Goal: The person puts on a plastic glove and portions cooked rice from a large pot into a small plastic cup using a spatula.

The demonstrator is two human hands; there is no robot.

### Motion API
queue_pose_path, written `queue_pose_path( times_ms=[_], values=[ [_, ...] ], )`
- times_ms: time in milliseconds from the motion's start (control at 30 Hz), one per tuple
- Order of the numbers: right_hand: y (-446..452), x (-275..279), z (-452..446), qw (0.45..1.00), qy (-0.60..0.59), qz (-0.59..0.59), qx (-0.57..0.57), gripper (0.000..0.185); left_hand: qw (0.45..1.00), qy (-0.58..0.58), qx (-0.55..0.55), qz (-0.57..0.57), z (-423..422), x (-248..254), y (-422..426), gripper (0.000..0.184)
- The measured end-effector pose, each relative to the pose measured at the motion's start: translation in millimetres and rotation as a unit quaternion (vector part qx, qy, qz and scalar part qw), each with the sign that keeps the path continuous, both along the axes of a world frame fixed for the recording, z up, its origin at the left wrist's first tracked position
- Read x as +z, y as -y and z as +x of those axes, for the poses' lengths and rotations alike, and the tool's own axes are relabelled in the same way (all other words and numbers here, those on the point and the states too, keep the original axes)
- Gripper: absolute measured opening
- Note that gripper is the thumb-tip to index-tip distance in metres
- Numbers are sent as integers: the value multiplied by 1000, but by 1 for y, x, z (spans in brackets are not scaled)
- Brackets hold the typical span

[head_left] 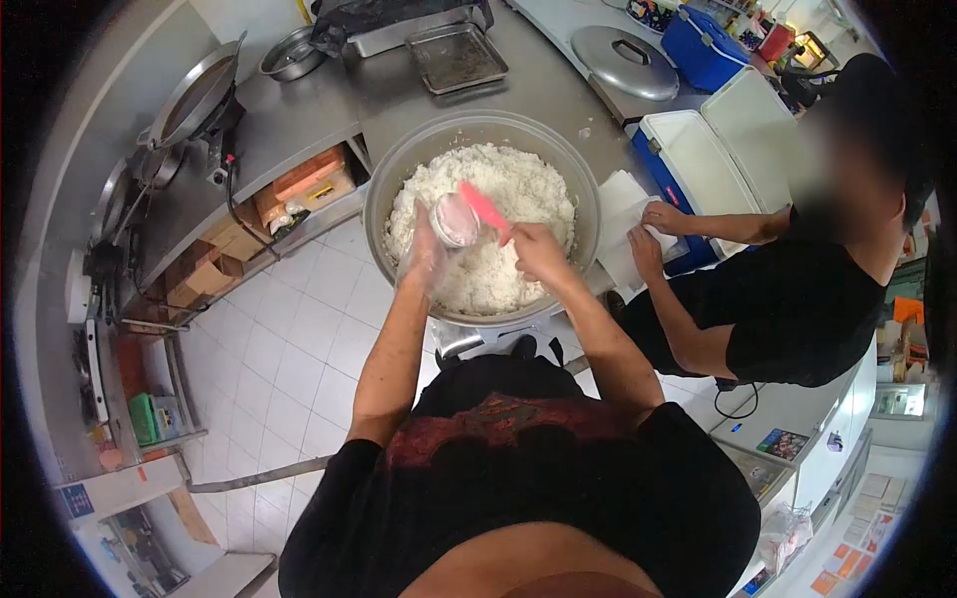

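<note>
A large round metal pot (590, 214) full of white cooked rice (498, 284) stands in front of me at the edge of the steel counter. Over the rice, my left hand (424, 249), in a clear plastic glove, grips a small round cup (457, 221) from its left side. Its inside looks pinkish; what it contains I cannot make out. My right hand (539, 255) is closed around the handle of a pink spatula (482, 207). The spatula's blade is beside the cup's upper right rim; whether they touch I cannot tell.
At right, a co-worker (797, 289) has both hands on white sheets (623, 214) beside an open blue-and-white cooler (688, 164). Behind the pot lie a metal tray (457, 58) and a large lid (625, 62). A wok (194, 95) sits at left.
</note>
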State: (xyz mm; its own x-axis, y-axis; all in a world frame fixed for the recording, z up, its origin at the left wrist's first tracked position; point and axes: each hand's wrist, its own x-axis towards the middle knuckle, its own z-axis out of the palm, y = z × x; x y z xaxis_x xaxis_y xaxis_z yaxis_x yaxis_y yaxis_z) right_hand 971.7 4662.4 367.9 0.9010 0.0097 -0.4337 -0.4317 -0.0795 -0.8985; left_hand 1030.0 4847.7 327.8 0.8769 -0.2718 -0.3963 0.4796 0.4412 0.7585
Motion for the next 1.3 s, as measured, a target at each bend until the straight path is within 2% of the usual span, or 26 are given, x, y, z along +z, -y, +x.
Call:
queue_pose_path(
  times_ms=[33, 67, 100, 133, 200, 233, 333, 367, 400, 433, 467, 533, 567, 700, 800, 833, 900, 1000, 1100, 1167, 1200, 1233, 1267, 1300],
  values=[
    [-2, -18, 5, 994, 65, -92, 3, 27, 1000, 2, -9, -7, 2, 5, 1, 80],
    [0, -37, 6, 976, 171, -134, 13, 28, 1000, -1, -17, -15, -1, 7, 3, 79],
    [-1, -46, 5, 946, 273, -174, 23, 28, 999, -5, -25, -24, -5, 7, 5, 78],
    [0, -52, 10, 901, 378, -211, 36, 28, 998, -21, 12, -54, -6, 7, 4, 77],
    [34, -39, 7, 913, 226, -327, 94, 28, 989, -49, 87, -110, -6, -2, -5, 75],
    [45, -28, 1, 905, 143, -382, 122, 30, 990, 0, 57, -131, -1, -18, -19, 71],
    [26, -21, -30, 767, 326, -545, 89, 46, 966, -99, 118, -207, -18, 21, -13, 66],
    [12, -15, -27, 801, 295, -510, 111, 64, 969, -70, 86, -221, -22, 22, -7, 65],
    [-8, -18, -23, 873, 318, -358, 91, 65, 970, -43, 54, -233, -30, 22, 1, 65],
    [-25, -24, -20, 922, 327, -197, 68, 67, 969, -20, 21, -244, -38, 19, 9, 64],
    [-34, -28, -20, 948, 303, -86, 36, 66, 980, 25, 34, -195, -45, 13, 18, 63],
    [-44, -38, -17, 959, 248, 137, -31, 66, 987, 117, 59, -96, -54, -6, 33, 62],
    [-44, -63, -9, 921, 216, 321, -32, 65, 982, 152, 39, -104, -69, -14, 27, 72],
    [-16, -1, -16, 839, 78, 537, -33, 67, 977, 173, 47, -113, -65, 21, 24, 80],
    [11, -1, -14, 722, -19, 690, -41, 64, 972, 195, 55, -115, -59, 62, 19, 85],
    [19, -8, -11, 709, -51, 699, -74, 63, 949, 194, 15, -247, -61, 75, 15, 85],
    [34, -17, -20, 720, -57, 681, -123, 62, 849, 183, -66, -492, -68, 94, 3, 84],
    [55, -17, -37, 761, -62, 628, -152, 67, 881, 177, -23, -439, -72, 95, -2, 75],
    [69, -14, -61, 787, -61, 594, -157, 66, 939, 116, 109, -304, -75, 63, -19, 58],
    [86, -14, -79, 781, -63, 602, -154, 63, 969, 88, 220, -74, -80, 13, -39, 39],
    [93, -16, -87, 785, -48, 606, -119, 62, 971, 52, 216, -88, -87, 17, -46, 32],
    [100, -20, -95, 780, -41, 614, -115, 63, 970, 5, 237, -57, -93, 27, -48, 33],
    [104, -25, -101, 776, -35, 621, -106, 63, 955, 32, 295, -21, -104, 57, -28, 34],
    [107, -32, -107, 778, -43, 616, -117, 65, 966, 86, 243, -27, -110, 52, -39, 16]
  ],
)
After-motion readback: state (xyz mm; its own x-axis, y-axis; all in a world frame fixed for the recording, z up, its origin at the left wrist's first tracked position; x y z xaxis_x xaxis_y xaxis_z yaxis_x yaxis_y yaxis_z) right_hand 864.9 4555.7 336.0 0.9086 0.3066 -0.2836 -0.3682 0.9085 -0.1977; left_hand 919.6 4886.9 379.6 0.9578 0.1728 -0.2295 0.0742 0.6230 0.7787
